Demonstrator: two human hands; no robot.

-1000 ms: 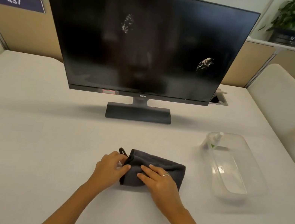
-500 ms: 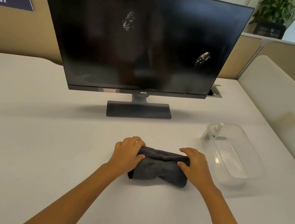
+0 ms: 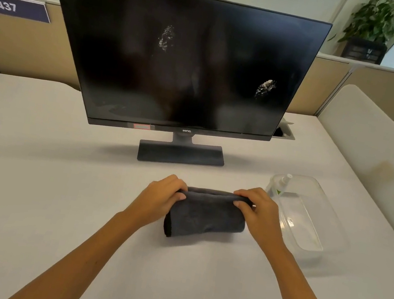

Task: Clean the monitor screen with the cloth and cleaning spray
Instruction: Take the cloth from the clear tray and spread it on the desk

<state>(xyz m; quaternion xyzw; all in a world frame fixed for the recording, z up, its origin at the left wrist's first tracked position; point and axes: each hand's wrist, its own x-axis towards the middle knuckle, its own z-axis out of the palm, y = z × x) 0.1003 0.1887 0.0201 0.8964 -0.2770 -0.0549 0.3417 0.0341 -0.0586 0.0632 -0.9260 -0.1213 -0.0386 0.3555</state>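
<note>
With the left hand [image 3: 162, 197] and right hand [image 3: 257, 210] each gripping an end of the folded cloth [image 3: 206, 215] at the desk's [image 3: 28, 172] near middle, lift it as one pad, fold kept flat, toward the smudged monitor screen [image 3: 180, 59].

Cloth [image 3: 205, 216] before monitor [image 3: 179, 62] on desk [image 3: 26, 185], spray bottle [image 3: 280, 183] in tray [image 3: 330, 225] to the right

A clear plastic rectangular tub [image 3: 317, 239] sits near right on the white desk [image 3: 28, 172]; a blue "437" sign [image 3: 14, 7] far left; leafy potted plants [image 3: 370, 24] far right.
</note>
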